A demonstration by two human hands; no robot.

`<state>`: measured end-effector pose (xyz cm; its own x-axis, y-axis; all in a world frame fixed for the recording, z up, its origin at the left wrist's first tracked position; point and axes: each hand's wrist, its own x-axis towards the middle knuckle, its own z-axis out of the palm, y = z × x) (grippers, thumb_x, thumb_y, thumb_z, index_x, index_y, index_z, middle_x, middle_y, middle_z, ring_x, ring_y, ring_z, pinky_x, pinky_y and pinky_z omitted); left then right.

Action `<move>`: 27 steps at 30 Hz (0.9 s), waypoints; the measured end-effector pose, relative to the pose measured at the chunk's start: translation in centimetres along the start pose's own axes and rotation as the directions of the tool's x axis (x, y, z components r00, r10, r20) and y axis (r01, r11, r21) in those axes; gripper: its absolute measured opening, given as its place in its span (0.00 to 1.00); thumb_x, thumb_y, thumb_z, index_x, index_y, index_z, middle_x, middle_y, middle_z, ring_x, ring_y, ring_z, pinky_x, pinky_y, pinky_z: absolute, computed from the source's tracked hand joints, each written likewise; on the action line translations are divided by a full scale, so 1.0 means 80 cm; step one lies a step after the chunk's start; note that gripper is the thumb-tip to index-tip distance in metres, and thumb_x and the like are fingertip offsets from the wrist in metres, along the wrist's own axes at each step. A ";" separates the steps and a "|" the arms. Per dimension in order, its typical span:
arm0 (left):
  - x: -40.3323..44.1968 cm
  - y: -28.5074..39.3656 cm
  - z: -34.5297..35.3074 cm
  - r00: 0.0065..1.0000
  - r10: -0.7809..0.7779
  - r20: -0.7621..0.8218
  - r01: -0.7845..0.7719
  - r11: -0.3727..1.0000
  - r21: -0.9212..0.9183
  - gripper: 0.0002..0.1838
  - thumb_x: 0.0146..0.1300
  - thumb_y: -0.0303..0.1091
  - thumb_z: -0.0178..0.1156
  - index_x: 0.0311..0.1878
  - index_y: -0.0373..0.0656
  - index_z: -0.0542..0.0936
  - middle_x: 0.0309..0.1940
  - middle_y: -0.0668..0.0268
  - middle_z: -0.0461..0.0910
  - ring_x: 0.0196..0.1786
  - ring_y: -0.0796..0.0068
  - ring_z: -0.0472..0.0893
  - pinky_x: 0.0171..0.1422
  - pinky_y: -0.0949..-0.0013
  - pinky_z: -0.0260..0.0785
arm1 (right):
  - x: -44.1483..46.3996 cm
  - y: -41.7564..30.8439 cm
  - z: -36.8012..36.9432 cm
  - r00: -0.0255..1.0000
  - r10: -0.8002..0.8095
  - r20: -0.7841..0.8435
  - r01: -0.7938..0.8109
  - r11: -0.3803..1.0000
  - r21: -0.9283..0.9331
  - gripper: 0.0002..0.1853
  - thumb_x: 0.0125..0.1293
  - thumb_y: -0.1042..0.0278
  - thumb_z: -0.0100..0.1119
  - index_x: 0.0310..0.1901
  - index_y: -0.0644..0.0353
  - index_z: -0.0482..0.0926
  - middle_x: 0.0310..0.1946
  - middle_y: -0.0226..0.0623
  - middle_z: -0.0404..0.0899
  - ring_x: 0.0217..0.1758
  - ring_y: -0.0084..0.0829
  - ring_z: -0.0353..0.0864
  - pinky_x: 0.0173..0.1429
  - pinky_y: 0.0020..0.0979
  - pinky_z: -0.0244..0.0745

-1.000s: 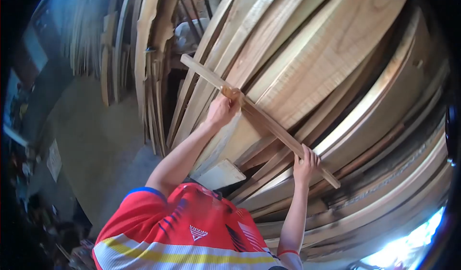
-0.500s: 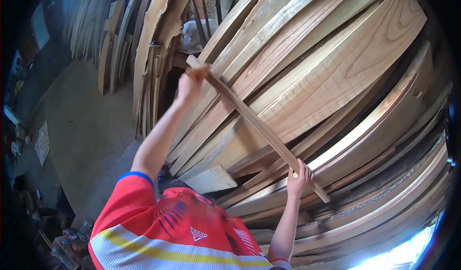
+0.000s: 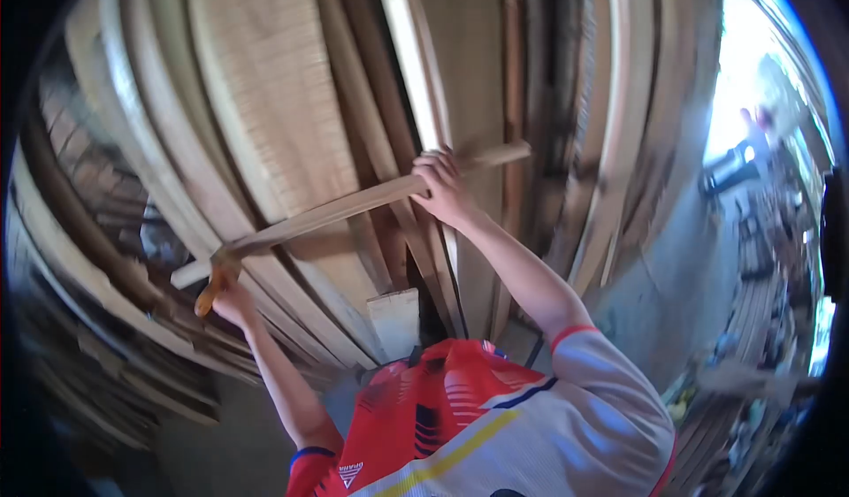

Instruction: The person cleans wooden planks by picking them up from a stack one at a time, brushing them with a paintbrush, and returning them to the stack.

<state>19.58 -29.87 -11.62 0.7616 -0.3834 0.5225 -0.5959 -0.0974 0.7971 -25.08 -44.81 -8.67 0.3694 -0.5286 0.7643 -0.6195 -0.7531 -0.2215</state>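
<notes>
A long, straight wooden strip [image 3: 336, 207] runs slantwise across the front of the leaning boards, its right end higher. My right hand [image 3: 442, 186] is closed round it, right of its middle. Near the lower left end, my left hand [image 3: 232, 302] grips a glossy orange-brown wooden handle [image 3: 212, 289] with a rounded end. That handle crosses the strip and touches it; how the two are joined, if at all, I cannot tell. Behind the strip stands a wide pale board [image 3: 265, 99].
Tall curved-looking boards [image 3: 588, 99] lean side by side across the view. A short pale wood block [image 3: 393, 320] stands low in front of me. To the right lie a grey floor [image 3: 654, 276], stacked timber [image 3: 752, 329] and a bright opening, with a blurred person [image 3: 752, 134] there.
The view has swung to the right, bringing the bright opening and the person into sight. Both hands still hold on; the strip now slopes up to the right.
</notes>
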 end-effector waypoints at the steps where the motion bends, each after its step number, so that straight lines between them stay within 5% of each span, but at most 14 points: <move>1: 0.004 -0.001 0.001 0.999 0.041 0.035 -0.043 0.998 0.054 0.18 0.68 0.42 0.64 0.40 0.32 0.86 0.36 0.49 0.87 0.40 0.57 0.87 0.43 0.59 0.78 | -0.001 -0.010 -0.007 0.999 0.030 -0.015 -0.032 0.993 -0.114 0.23 0.48 0.65 0.78 0.44 0.54 0.76 0.53 0.37 0.74 0.64 0.42 0.70 0.70 0.49 0.64; 2: 0.008 -0.006 0.006 0.996 0.073 0.056 -0.079 0.990 0.113 0.21 0.68 0.45 0.65 0.38 0.31 0.86 0.36 0.48 0.87 0.38 0.56 0.88 0.40 0.59 0.78 | 0.002 -0.017 -0.010 0.999 0.047 -0.022 -0.051 0.975 -0.217 0.24 0.47 0.64 0.78 0.44 0.53 0.76 0.52 0.37 0.74 0.63 0.42 0.70 0.69 0.50 0.64; 5: -0.056 0.090 0.031 0.949 0.267 0.165 -0.246 0.959 -0.138 0.15 0.69 0.36 0.65 0.51 0.34 0.83 0.43 0.54 0.85 0.41 0.60 0.86 0.38 0.62 0.78 | -0.013 -0.028 0.003 0.979 0.205 0.013 -0.195 0.946 -0.258 0.23 0.49 0.63 0.76 0.46 0.51 0.76 0.49 0.35 0.73 0.58 0.38 0.70 0.61 0.48 0.66; 7: -0.098 0.121 0.073 0.890 0.417 0.182 -0.390 0.905 -0.171 0.12 0.70 0.32 0.62 0.53 0.39 0.82 0.46 0.58 0.82 0.41 0.64 0.85 0.44 0.64 0.78 | -0.015 -0.031 0.006 0.965 0.260 0.022 -0.246 0.934 -0.258 0.23 0.50 0.64 0.75 0.47 0.51 0.76 0.47 0.35 0.73 0.56 0.38 0.72 0.59 0.46 0.66; 8: -0.123 0.168 0.073 0.908 0.232 0.347 -0.178 0.967 -0.182 0.13 0.71 0.34 0.63 0.53 0.38 0.82 0.49 0.58 0.81 0.42 0.65 0.85 0.45 0.65 0.77 | -0.015 -0.031 0.007 0.968 0.250 0.002 -0.242 0.937 -0.251 0.23 0.51 0.64 0.74 0.49 0.51 0.76 0.46 0.35 0.73 0.55 0.38 0.73 0.59 0.45 0.67; 10: -0.145 0.191 0.099 0.836 0.366 0.409 -0.277 0.924 -0.263 0.16 0.71 0.35 0.62 0.56 0.36 0.81 0.48 0.59 0.81 0.43 0.66 0.85 0.44 0.66 0.78 | -0.020 -0.031 0.005 0.969 0.242 -0.040 -0.245 0.941 -0.234 0.23 0.53 0.65 0.73 0.51 0.51 0.75 0.45 0.36 0.74 0.53 0.38 0.75 0.58 0.44 0.68; 18: -0.156 0.183 0.125 0.840 0.163 0.518 0.152 0.845 -0.513 0.17 0.72 0.32 0.62 0.58 0.31 0.79 0.47 0.59 0.81 0.45 0.74 0.81 0.49 0.72 0.75 | -0.035 -0.036 0.004 0.969 0.232 -0.090 -0.231 0.973 0.022 0.22 0.60 0.70 0.68 0.55 0.54 0.75 0.48 0.41 0.76 0.54 0.44 0.78 0.58 0.43 0.75; 22: -0.166 0.182 0.139 0.853 0.167 0.494 0.195 0.777 -0.599 0.18 0.71 0.31 0.63 0.58 0.30 0.79 0.44 0.60 0.83 0.44 0.76 0.81 0.50 0.71 0.74 | -0.050 -0.045 -0.005 0.957 0.267 -0.110 -0.252 0.959 0.134 0.21 0.59 0.76 0.68 0.54 0.57 0.76 0.49 0.44 0.77 0.53 0.48 0.79 0.55 0.42 0.78; 26: -0.180 0.228 0.127 0.805 0.204 0.557 0.005 0.936 -0.351 0.17 0.70 0.36 0.64 0.54 0.34 0.82 0.40 0.56 0.85 0.40 0.72 0.84 0.46 0.70 0.75 | -0.059 -0.048 -0.003 0.952 0.245 -0.186 -0.211 0.960 0.186 0.19 0.59 0.75 0.67 0.52 0.59 0.76 0.49 0.45 0.77 0.51 0.50 0.80 0.53 0.43 0.78; 27: -0.189 0.216 0.150 0.829 0.409 0.382 -0.284 0.895 -0.344 0.16 0.68 0.40 0.64 0.52 0.40 0.84 0.34 0.57 0.85 0.34 0.66 0.84 0.40 0.66 0.75 | -0.063 -0.048 -0.003 0.947 0.239 -0.216 -0.198 0.960 0.197 0.18 0.60 0.74 0.66 0.52 0.60 0.76 0.49 0.45 0.78 0.50 0.51 0.80 0.53 0.43 0.78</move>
<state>-5.24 -36.76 -9.38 0.2900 -0.7082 0.6437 -0.6617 0.3375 0.6695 -24.74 -39.20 -11.53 0.0521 -0.5960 0.8013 -0.5316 -0.6958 -0.4830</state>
